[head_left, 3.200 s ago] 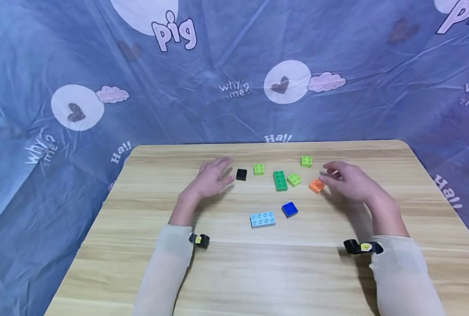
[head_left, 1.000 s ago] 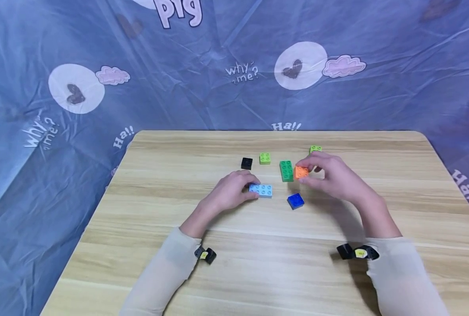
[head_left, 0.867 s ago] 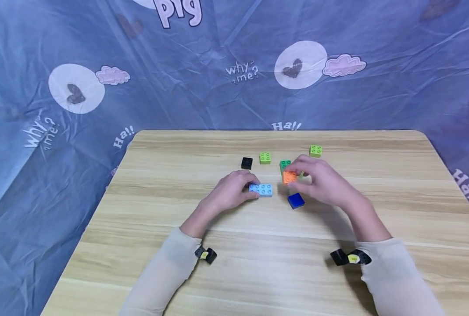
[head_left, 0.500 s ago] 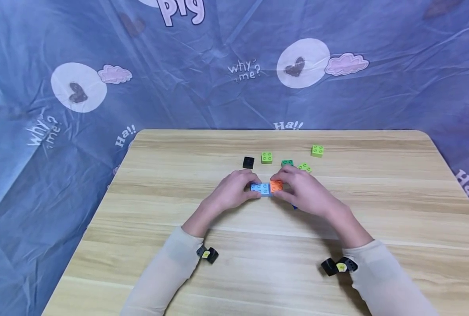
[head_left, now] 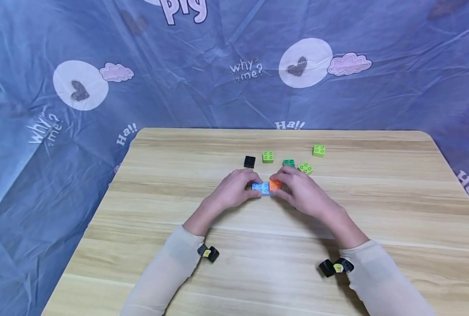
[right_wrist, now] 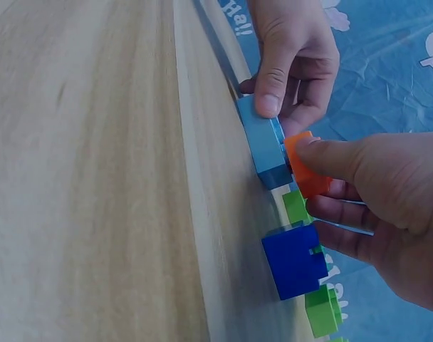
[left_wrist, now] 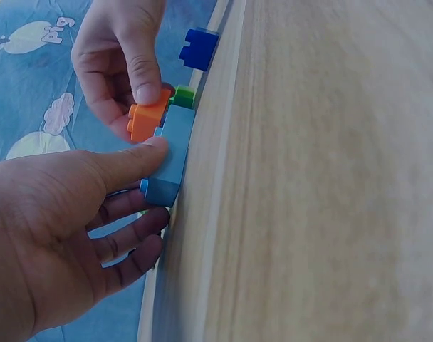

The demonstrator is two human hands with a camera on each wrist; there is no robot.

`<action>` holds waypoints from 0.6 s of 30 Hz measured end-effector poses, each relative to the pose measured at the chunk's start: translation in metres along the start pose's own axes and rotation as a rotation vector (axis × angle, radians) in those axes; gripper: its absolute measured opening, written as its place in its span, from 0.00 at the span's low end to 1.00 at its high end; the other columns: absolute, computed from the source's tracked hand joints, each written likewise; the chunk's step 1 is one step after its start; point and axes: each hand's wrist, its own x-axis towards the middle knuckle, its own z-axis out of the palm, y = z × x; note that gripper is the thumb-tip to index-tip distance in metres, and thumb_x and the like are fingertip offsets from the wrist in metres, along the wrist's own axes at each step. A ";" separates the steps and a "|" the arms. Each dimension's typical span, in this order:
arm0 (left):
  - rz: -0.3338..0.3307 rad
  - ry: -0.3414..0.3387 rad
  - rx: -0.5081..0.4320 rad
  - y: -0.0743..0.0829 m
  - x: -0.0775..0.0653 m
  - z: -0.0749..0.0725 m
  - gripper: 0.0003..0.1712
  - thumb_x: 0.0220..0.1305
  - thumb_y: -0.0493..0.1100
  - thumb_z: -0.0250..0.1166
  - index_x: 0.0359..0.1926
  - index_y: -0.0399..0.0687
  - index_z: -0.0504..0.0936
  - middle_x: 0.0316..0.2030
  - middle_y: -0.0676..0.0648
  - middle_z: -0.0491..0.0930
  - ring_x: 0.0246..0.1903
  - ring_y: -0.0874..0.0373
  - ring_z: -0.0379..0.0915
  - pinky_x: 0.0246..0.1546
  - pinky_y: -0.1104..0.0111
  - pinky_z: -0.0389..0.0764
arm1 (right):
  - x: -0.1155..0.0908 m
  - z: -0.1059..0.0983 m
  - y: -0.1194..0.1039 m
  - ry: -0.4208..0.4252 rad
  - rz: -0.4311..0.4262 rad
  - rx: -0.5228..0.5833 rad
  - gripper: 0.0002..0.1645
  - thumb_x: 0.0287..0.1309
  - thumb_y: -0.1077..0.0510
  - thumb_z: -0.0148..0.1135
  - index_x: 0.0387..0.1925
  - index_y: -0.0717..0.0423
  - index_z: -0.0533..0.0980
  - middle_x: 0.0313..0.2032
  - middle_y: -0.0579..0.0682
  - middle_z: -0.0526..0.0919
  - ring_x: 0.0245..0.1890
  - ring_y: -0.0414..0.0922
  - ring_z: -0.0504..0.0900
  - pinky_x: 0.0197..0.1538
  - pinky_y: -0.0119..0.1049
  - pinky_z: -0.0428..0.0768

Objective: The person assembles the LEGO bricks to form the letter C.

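My left hand (head_left: 234, 189) pinches the left end of a light blue eight-stud toy brick (left_wrist: 171, 160) that lies on the table. Between thumb and fingers, my right hand (head_left: 308, 193) holds a small orange brick (right_wrist: 308, 165) over the right end of that light blue brick. From the wrist views the orange brick sits right at the studded side; whether it is fully seated I cannot tell. A dark blue brick (right_wrist: 295, 262) stands beside the right hand, almost wholly covered by it in the head view.
Behind the hands lie a black brick (head_left: 249, 162), a lime brick (head_left: 267, 157), a partly hidden green brick (head_left: 288, 163), another lime brick (head_left: 305, 168) and a third lime brick (head_left: 319, 150). The wooden table (head_left: 234, 272) ends at a blue printed cloth (head_left: 202, 96).
The right hand took up the orange brick and carried it left onto the light blue brick's right end. Earlier, the left hand moved the light blue brick away from me. Little differs over the last half second.
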 end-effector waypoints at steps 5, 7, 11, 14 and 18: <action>-0.001 -0.004 -0.004 0.000 0.001 0.000 0.16 0.66 0.49 0.77 0.51 0.50 0.88 0.43 0.55 0.83 0.40 0.62 0.77 0.46 0.68 0.77 | 0.000 0.000 0.000 0.006 -0.025 -0.002 0.20 0.62 0.59 0.77 0.54 0.61 0.85 0.48 0.52 0.82 0.45 0.48 0.80 0.50 0.45 0.83; -0.004 -0.005 -0.007 0.001 0.001 0.000 0.16 0.66 0.49 0.77 0.51 0.50 0.88 0.43 0.55 0.83 0.40 0.62 0.76 0.46 0.68 0.77 | 0.000 0.000 0.000 0.006 -0.030 -0.003 0.20 0.62 0.60 0.78 0.54 0.60 0.85 0.48 0.52 0.82 0.45 0.48 0.80 0.50 0.45 0.83; -0.009 -0.007 -0.012 0.002 0.001 -0.001 0.16 0.65 0.49 0.77 0.51 0.50 0.88 0.42 0.55 0.83 0.40 0.62 0.77 0.46 0.67 0.78 | 0.000 -0.001 0.000 0.006 -0.031 -0.005 0.20 0.62 0.60 0.78 0.54 0.61 0.85 0.47 0.52 0.81 0.45 0.48 0.80 0.50 0.45 0.83; -0.011 -0.004 -0.015 0.002 0.001 -0.001 0.16 0.65 0.48 0.77 0.51 0.49 0.89 0.42 0.55 0.83 0.40 0.62 0.77 0.46 0.67 0.78 | 0.000 0.000 -0.001 0.005 -0.031 -0.008 0.19 0.62 0.60 0.77 0.53 0.62 0.85 0.46 0.53 0.81 0.44 0.48 0.80 0.49 0.44 0.83; -0.017 -0.001 -0.013 0.002 0.001 0.000 0.16 0.65 0.48 0.78 0.51 0.50 0.89 0.42 0.55 0.83 0.40 0.62 0.77 0.46 0.67 0.78 | 0.001 0.001 -0.002 0.006 -0.032 -0.014 0.20 0.62 0.61 0.78 0.53 0.64 0.85 0.44 0.53 0.81 0.42 0.48 0.80 0.48 0.44 0.83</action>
